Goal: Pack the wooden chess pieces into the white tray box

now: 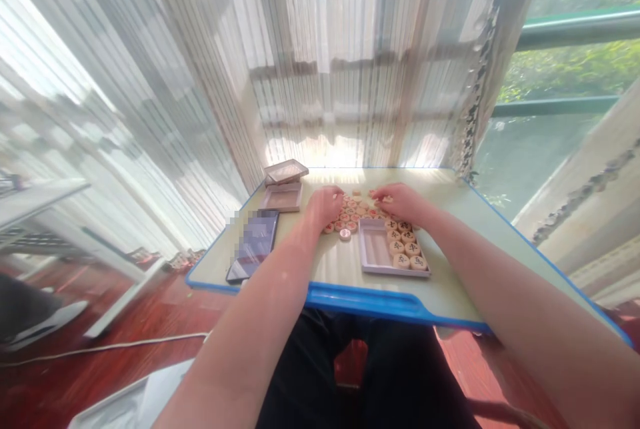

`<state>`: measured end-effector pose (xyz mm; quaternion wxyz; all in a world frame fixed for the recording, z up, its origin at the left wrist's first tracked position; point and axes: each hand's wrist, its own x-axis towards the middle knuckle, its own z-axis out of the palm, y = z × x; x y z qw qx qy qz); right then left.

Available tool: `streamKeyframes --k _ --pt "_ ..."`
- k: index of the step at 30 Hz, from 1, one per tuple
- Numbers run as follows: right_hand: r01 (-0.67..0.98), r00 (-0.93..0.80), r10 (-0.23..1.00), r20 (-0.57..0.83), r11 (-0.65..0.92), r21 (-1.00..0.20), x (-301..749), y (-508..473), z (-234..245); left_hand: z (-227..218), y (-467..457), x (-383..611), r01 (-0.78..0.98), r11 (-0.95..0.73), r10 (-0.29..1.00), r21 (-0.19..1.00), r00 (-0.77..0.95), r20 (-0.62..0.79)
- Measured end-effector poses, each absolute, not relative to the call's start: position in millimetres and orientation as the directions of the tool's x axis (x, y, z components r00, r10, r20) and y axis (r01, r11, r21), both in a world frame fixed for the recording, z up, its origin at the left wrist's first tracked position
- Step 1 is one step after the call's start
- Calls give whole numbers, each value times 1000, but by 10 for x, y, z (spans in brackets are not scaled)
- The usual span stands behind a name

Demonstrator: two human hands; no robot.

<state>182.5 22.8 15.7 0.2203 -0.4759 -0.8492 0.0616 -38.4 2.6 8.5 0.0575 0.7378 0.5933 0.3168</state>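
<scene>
A heap of round wooden chess pieces [356,210] lies on a small blue-edged table [450,295]. My left hand [324,205] rests curled on the left side of the heap, fingers closed on pieces I cannot make out. My right hand [400,202] is at the heap's right side, fingers pinched on a piece. In front of the heap stands a white tray [373,252]; its right column holds several pieces [406,243] in rows, its left part is bare. One piece [345,234] lies alone just left of the tray.
A dark phone [254,245] lies on the table's left. Two shallow box parts [284,182] sit at the back left. Sheer curtains hang behind the table, a window to the right. A white frame stands on the red floor at left.
</scene>
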Motion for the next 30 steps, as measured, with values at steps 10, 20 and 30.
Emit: streamKeyframes --k 10,20,30 --pt "762 -497 835 235 550 -341 1832 95 204 88 -48 -279 788 -423 878 447 236 416" --pt "911 -283 919 275 347 -224 2054 183 292 82 -68 -224 799 -524 832 294 406 379" --pt "970 -125 977 172 157 -185 2238 332 172 146 -11 -115 852 -463 865 246 374 333"
